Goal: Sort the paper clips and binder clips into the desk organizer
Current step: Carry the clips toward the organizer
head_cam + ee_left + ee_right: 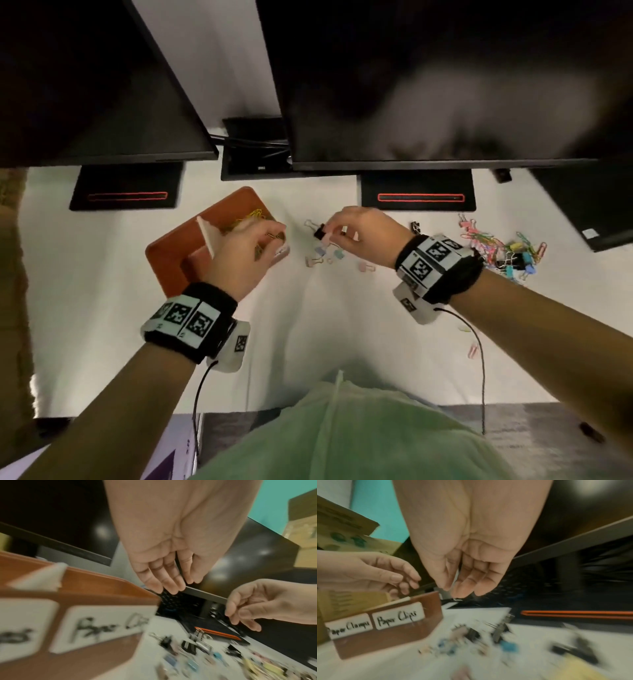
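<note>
While the left hand (245, 255) hovers over the near right corner of the brown organizer (178, 253), fingers loosely curved and apparently empty, the right hand (363, 236) hangs just above the scattered binder clips (323, 255) on the worktop (325, 325). Its fingers are nearly together over a black clip (319, 232); blur hides whether they pinch it. The organizer lies to their left.

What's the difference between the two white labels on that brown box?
The Paper Clamps label reads "Paper Clamps"; the Paper Clips label reads "Paper Clips". The Paper Clips label sits at the desk organizer corner nearest the loose binder clips; the Paper Clamps label sits farther from them. Both are white, handwritten in black, on the same wall.
</note>
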`<act>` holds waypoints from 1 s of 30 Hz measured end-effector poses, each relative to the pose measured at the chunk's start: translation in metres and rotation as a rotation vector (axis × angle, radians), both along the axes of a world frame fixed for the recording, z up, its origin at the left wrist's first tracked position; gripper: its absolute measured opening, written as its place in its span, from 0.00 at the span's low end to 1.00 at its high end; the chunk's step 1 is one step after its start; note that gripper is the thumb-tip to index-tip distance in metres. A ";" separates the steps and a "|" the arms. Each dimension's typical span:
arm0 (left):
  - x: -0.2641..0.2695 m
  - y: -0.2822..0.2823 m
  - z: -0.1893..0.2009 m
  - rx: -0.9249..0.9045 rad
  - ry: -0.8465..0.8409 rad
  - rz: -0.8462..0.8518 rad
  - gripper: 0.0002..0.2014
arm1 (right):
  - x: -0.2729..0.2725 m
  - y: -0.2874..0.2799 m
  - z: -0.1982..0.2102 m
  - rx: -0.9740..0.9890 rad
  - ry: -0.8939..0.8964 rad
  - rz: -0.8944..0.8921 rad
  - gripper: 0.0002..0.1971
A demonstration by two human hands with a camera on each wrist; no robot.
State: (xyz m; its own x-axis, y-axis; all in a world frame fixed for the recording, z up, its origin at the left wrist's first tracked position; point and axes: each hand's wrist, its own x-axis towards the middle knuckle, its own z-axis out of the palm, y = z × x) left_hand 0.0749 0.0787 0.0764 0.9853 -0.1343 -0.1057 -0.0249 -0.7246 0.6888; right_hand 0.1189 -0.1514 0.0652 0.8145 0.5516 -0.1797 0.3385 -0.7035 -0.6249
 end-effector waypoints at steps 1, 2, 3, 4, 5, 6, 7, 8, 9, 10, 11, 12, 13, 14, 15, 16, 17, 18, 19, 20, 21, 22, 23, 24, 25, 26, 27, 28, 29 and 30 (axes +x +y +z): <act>0.000 -0.014 -0.004 -0.014 0.015 -0.038 0.11 | -0.007 -0.025 -0.003 -0.051 0.013 -0.016 0.09; 0.000 -0.030 -0.008 -0.018 0.028 -0.088 0.11 | -0.015 -0.052 -0.006 -0.103 0.026 -0.045 0.09; 0.000 -0.047 -0.012 -0.013 0.041 -0.145 0.11 | -0.022 -0.077 -0.010 -0.148 0.039 -0.077 0.09; 0.000 -0.065 -0.016 -0.008 0.059 -0.203 0.11 | -0.030 -0.103 -0.013 -0.185 0.052 -0.105 0.09; 0.000 -0.084 -0.020 -0.004 0.080 -0.251 0.11 | -0.038 -0.127 -0.016 -0.219 0.073 -0.127 0.10; -0.002 -0.104 -0.024 -0.005 0.101 -0.291 0.11 | -0.046 -0.151 -0.020 -0.254 0.101 -0.147 0.10; -0.004 -0.124 -0.029 -0.008 0.120 -0.325 0.11 | -0.055 -0.171 -0.023 -0.281 0.126 -0.166 0.10; -0.007 -0.144 -0.034 -0.009 0.139 -0.356 0.11 | -0.063 -0.191 -0.025 -0.302 0.157 -0.192 0.10; -0.010 -0.163 -0.040 0.000 0.155 -0.383 0.10 | -0.071 -0.208 -0.028 -0.314 0.183 -0.221 0.10; -0.013 -0.182 -0.045 0.018 0.174 -0.406 0.10 | -0.078 -0.225 -0.031 -0.326 0.210 -0.252 0.09; -0.016 -0.198 -0.051 0.044 0.196 -0.425 0.11 | -0.084 -0.240 -0.035 -0.338 0.233 -0.279 0.09; -0.021 -0.214 -0.056 0.072 0.219 -0.442 0.12 | -0.090 -0.254 -0.039 -0.346 0.251 -0.304 0.10; -0.025 -0.229 -0.061 0.099 0.239 -0.458 0.14 | -0.095 -0.267 -0.043 -0.344 0.272 -0.323 0.11; -0.031 -0.242 -0.066 0.123 0.254 -0.476 0.18 | -0.100 -0.278 -0.047 -0.338 0.290 -0.333 0.12; -0.037 -0.254 -0.071 0.150 0.262 -0.494 0.22 | -0.105 -0.287 -0.051 -0.327 0.300 -0.333 0.14; -0.043 -0.264 -0.076 0.182 0.259 -0.516 0.26 | -0.110 -0.293 -0.055 -0.317 0.305 -0.327 0.16; -0.049 -0.273 -0.082 0.222 0.252 -0.540 0.30 | -0.114 -0.297 -0.058 -0.305 0.304 -0.312 0.18; -0.055 -0.281 -0.086 0.268 0.240 -0.567 0.32 | -0.117 -0.299 -0.062 -0.300 0.303 -0.293 0.21; -0.060 -0.287 -0.091 0.314 0.228 -0.587 0.34 | -0.119 -0.299 -0.065 -0.296 0.296 -0.274 0.22; -0.064 -0.292 -0.095 0.356 0.216 -0.599 0.35 | -0.120 -0.298 -0.067 -0.294 0.292 -0.258 0.23; -0.067 -0.295 -0.098 0.393 0.207 -0.599 0.35 | -0.120 -0.295 -0.070 -0.292 0.286 -0.248 0.24; -0.069 -0.297 -0.101 0.422 0.202 -0.592 0.34 | -0.119 -0.291 -0.071 -0.288 0.277 -0.245 0.25; -0.070 -0.298 -0.103 0.437 0.198 -0.583 0.33 | -0.118 -0.287 -0.073 -0.285 0.268 -0.251 0.25; -0.070 -0.298 -0.104 0.434 0.198 -0.573 0.31 | -0.117 -0.283 -0.074 -0.287 0.261 -0.255 0.25; -0.069 -0.298 -0.105 0.406 0.202 -0.564 0.28 | -0.115 -0.279 -0.076 -0.291 0.259 -0.254 0.25; -0.068 -0.296 -0.106 0.356 0.211 -0.555 0.24 | -0.114 -0.275 -0.078 -0.291 0.261 -0.250 0.23; -0.066 -0.294 -0.106 0.287 0.221 -0.541 0.20 | -0.113 -0.271 -0.079 -0.283 0.266 -0.247 0.20; -0.065 -0.293 -0.106 0.213 0.234 -0.522 0.16 | -0.111 -0.269 -0.079 -0.274 0.275 -0.249 0.17; -0.063 -0.291 -0.107 0.149 0.245 -0.497 0.13 | -0.110 -0.267 -0.079 -0.268 0.281 -0.249 0.15; -0.062 -0.289 -0.107 0.104 0.252 -0.472 0.10 | -0.109 -0.266 -0.078 -0.269 0.286 -0.244 0.13</act>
